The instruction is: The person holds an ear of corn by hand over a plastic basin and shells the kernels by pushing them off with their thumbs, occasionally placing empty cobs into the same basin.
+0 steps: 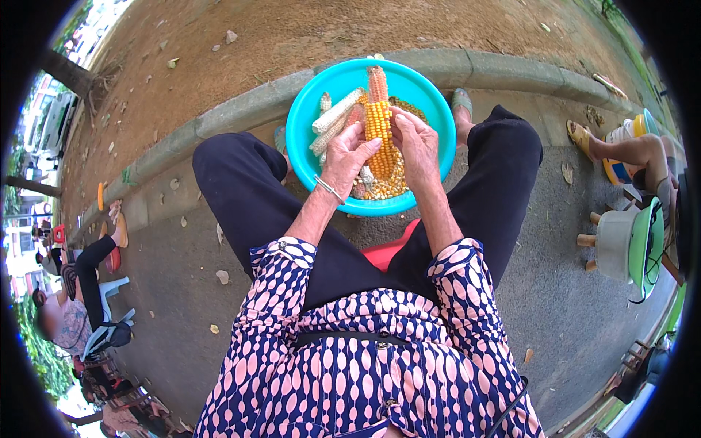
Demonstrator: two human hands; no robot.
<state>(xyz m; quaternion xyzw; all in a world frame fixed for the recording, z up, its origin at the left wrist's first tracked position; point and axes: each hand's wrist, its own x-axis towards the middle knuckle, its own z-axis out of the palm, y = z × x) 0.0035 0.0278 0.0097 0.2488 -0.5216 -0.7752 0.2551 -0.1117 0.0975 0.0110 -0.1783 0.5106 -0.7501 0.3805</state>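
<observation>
Between my two hands is a dried corn ear (379,131), its far end stripped to a reddish cob and the rest still set with yellow kernels. My left hand (350,153) grips it from the left side, thumb lying across the kernels. On the other side, the fingers of my right hand (416,145) press against the ear. Below them sits a turquoise plastic basin (300,169). Bare pale cobs (338,112) are heaped in its left part, and loose corn kernels (391,189) cover its bottom. My hands hide part of the basin's contents.
A concrete curb (235,117) runs behind the basin, with bare soil (274,33) beyond. On the right are a green basin (646,246), a grey tub (613,241) and another person's leg (630,150). A seated person (71,323) is at left, by a light-blue plastic chair (112,306).
</observation>
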